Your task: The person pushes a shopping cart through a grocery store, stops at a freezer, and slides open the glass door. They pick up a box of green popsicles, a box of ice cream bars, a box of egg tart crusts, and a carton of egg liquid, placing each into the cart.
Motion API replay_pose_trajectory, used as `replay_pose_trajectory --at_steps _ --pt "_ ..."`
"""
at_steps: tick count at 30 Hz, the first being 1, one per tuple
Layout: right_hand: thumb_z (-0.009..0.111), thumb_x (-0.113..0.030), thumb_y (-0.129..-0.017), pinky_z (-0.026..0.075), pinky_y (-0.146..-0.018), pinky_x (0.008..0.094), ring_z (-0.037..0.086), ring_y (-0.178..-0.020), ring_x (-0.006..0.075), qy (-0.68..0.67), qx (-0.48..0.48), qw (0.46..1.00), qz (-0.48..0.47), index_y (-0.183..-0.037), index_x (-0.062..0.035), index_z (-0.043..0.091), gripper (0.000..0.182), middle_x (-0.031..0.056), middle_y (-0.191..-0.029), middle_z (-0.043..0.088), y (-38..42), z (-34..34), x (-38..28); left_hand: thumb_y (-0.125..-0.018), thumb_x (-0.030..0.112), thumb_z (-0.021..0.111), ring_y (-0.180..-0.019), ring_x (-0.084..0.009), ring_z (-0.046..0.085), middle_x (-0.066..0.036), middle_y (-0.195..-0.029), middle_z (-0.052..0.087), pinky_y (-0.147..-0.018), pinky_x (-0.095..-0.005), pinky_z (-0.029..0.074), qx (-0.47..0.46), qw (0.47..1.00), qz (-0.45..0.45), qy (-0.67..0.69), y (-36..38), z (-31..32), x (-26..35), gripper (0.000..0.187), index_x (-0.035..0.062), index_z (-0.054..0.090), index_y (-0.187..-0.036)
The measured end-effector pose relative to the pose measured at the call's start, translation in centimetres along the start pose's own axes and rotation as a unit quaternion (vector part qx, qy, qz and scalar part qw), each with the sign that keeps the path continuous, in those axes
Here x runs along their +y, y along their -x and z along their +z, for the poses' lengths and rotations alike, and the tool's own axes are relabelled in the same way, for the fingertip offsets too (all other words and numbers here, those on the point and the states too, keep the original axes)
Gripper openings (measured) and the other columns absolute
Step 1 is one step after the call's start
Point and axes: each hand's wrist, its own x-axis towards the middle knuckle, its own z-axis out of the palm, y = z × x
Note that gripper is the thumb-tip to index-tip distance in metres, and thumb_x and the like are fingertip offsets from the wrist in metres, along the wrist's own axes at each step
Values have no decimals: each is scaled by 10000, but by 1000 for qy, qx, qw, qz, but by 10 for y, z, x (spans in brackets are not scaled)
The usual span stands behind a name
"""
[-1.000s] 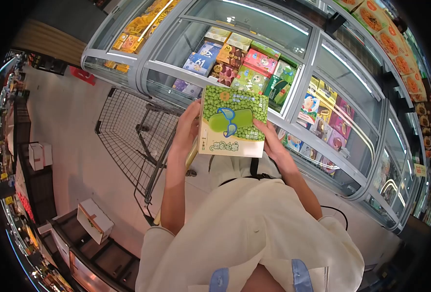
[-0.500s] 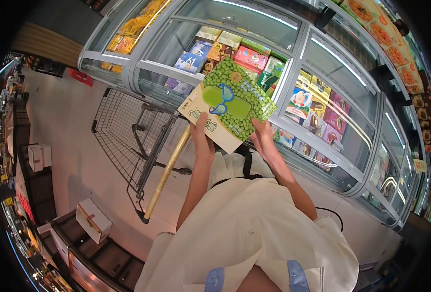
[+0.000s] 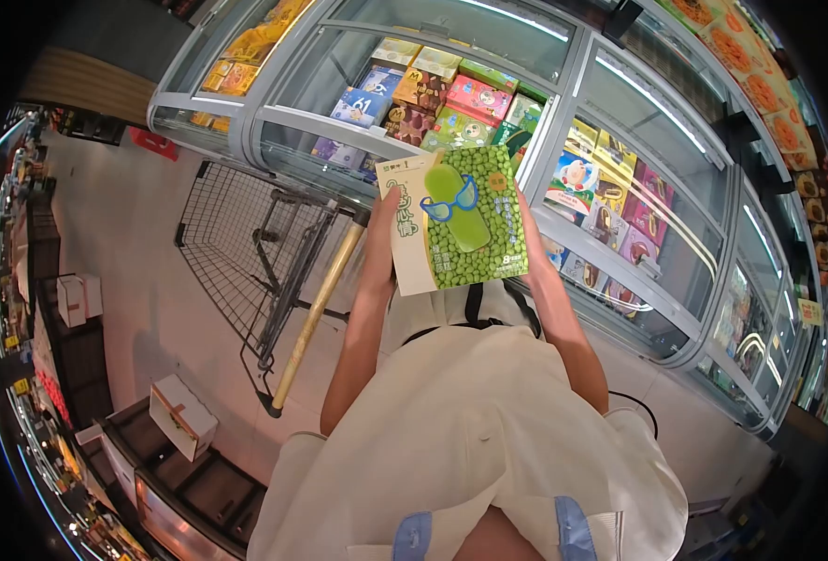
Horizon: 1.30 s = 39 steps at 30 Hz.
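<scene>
Between my two hands is a green and cream ice pop box (image 3: pixel 470 220), its printed front turned up towards me. The picture on it is a green ice pop wearing blue glasses, set among green beans. My left hand (image 3: pixel 382 245) grips the cream edge, thumb along the front and fingers out of sight behind. On the opposite edge, my right hand (image 3: pixel 535 245) holds the green side, its fingers mostly hidden by the box. The box is in front of my waist, near the glass-fronted freezer (image 3: pixel 325 136).
Behind the box, several colourful ice cream boxes (image 3: pixel 479 100) lie inside the freezer. A wire shopping cart (image 3: pixel 232 248) with a yellowish handle (image 3: pixel 321 313) stands at my left. White boxes (image 3: pixel 182 416) sit on dark shelving at the lower left.
The ice pop box has turned clockwise from a slant to nearly upright, its cream strip now on the left. Both hands still hold it, and my right hand has shifted slightly right.
</scene>
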Motion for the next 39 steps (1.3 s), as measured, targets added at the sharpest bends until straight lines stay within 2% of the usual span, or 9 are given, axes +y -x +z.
replay_pose_trajectory --at_steps 3,7,13,18,25,29,31,33,39 --pt "452 -628 -1029 511 -1042 383 570 -1305 220 -4 3 1000 13 -1577 -104 365 763 94 -1496 522 3 1 4 -1078 534 388 -1147 -180 656 -106 -1314 632 -962 -312 539 -22 996 -1 84 20 30 19 642 32 468 -1472" --pt "423 -588 -1058 474 -1099 389 528 -1351 220 -12 16 1000 10 -1614 -130 282 734 96 -1548 460 5 10 0 -1076 582 342 -1140 -185 658 -102 -1317 631 -957 -314 545 12 996 43 72 18 24 11 674 56 469 -1479" --pt "336 -520 -1105 393 -1172 371 397 -1456 219 59 -126 962 -235 -1650 -185 168 661 71 -1643 302 24 33 -10 -1079 564 372 -1126 -188 655 -100 -1315 630 -952 -327 546 74 995 18 63 28 17 17 644 60 491 -1462" --pt "334 -481 -1114 344 -1199 352 363 -1481 212 47 -67 984 -159 -1659 -203 166 634 73 -1682 237 24 29 -4 -1092 536 363 -1175 -192 633 -97 -1353 613 -989 -347 531 86 993 6 81 52 22 22 623 64 472 -1483" --pt "359 -536 -1092 328 -1211 365 365 -1485 228 67 -140 986 -68 -1658 -191 170 690 80 -1677 257 29 43 -5 -1123 449 315 -1294 -215 564 -94 -1474 519 -1074 -382 492 99 991 52 73 82 25 33 557 131 322 -1580" --pt "414 -476 -1091 323 -1209 369 359 -1484 231 59 -170 984 -9 -1654 -132 165 705 93 -1657 285 17 62 4 -1128 362 330 -1452 -227 405 -99 -1649 285 -1171 -368 384 111 988 100 26 99 6 45 625 154 75 -1660" --pt "445 -465 -1082 312 -1209 366 356 -1481 238 -2 -173 984 44 -1651 -105 160 732 97 -1647 293 7 74 16 -1127 327 356 -1487 -205 328 -81 -1684 206 -1202 -333 299 128 983 135 -10 93 -20 43 639 142 64 -1664" --pt "487 -421 -1085 448 -1105 330 533 -1335 172 -2 -149 989 -17 -1578 -89 370 606 68 -1513 506 -3 94 30 -1124 306 381 -1481 -187 319 -75 -1678 224 -1202 -310 271 117 979 164 24 88 -46 47 643 143 76 -1666" --pt "429 -436 -1081 221 -1243 381 278 -1518 250 225 -261 930 -128 -1656 -95 130 732 90 -1677 225 -33 211 41 -1092 358 494 -1401 -147 409 -69 -1602 372 -1154 -285 326 225 962 117 102 75 -142 68 676 149 184 -1655"
